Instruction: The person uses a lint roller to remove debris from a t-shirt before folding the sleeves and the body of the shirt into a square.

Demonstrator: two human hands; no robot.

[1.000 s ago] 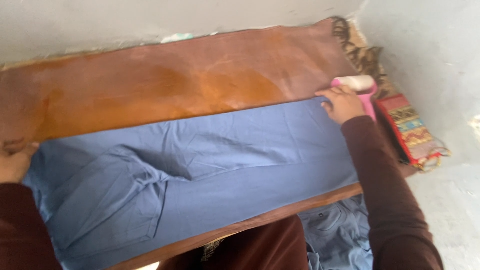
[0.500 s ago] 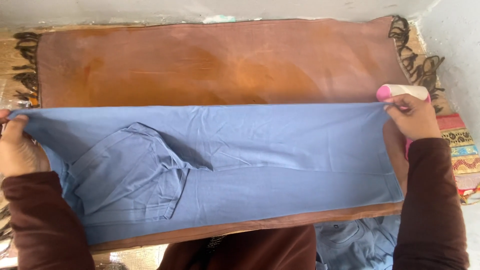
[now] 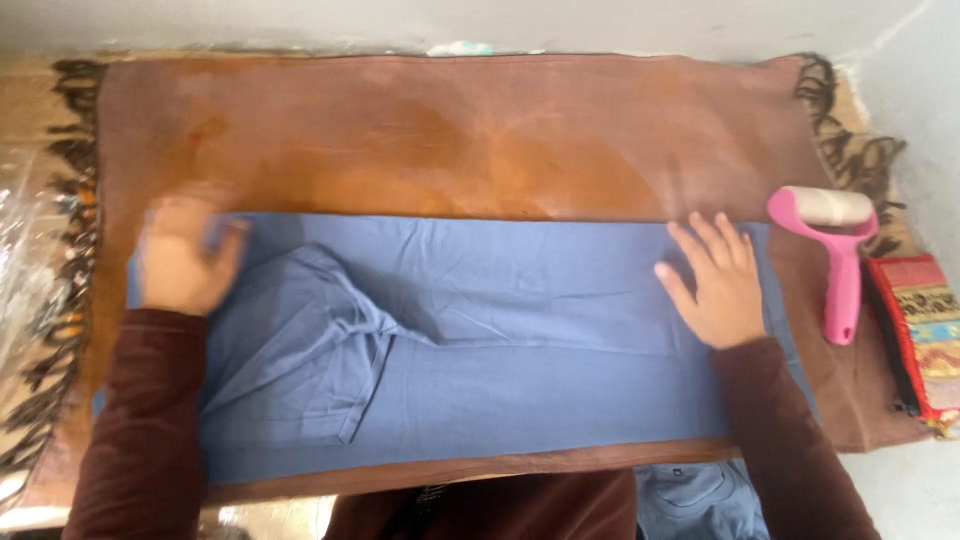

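Blue trousers point(image 3: 480, 330) were pressed flat under the open-palmed left hand point(image 3: 183, 255) and right hand point(image 3: 718, 280); uneven smoothing could have set creases around the bunched pocket point(image 3: 330, 370).

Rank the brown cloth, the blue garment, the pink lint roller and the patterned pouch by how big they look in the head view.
1. brown cloth
2. blue garment
3. pink lint roller and patterned pouch: look alike in size, and the pouch is cut off by the frame edge.

Blue garment point(image 3: 520, 330) – matt woven cloth, creased – lint roller point(image 3: 838, 262) glossy pink plastic
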